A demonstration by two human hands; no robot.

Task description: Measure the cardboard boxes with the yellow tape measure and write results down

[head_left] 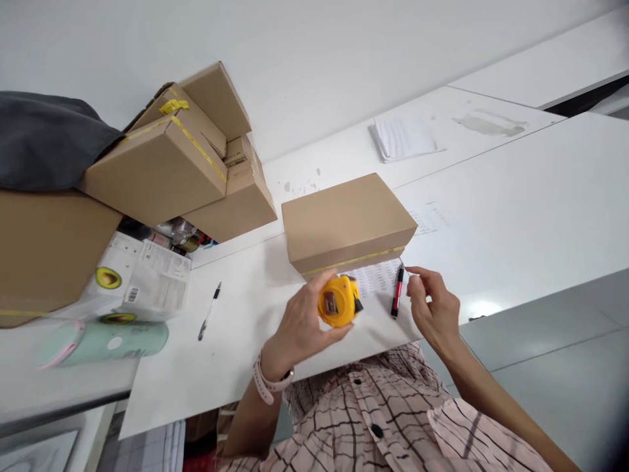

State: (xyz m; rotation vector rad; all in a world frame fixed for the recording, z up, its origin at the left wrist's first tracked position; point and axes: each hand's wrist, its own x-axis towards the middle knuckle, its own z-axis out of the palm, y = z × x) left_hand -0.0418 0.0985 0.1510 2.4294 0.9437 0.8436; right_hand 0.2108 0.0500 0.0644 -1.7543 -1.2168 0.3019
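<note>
My left hand (299, 324), with a pale pink watch on its wrist, is closed around a yellow tape measure (338, 300) held just above the white table (236, 367). My right hand (435, 311) hovers to the right, thumb and forefinger pinched together near the top of a red pen (397, 293); what they pinch is too small to make out. The pen lies on a printed sheet (376, 278) in front of a closed cardboard box (344, 219) sealed with yellow tape. Both hands are close to the box's near side.
A stack of cardboard boxes (167, 164) fills the left. Below it are a white avocado-print carton (137, 278) and a mint green bottle (108, 341). A black pen (209, 310) lies on the table. Papers (403, 139) rest farther back. A dark cloth (44, 137) covers the left boxes.
</note>
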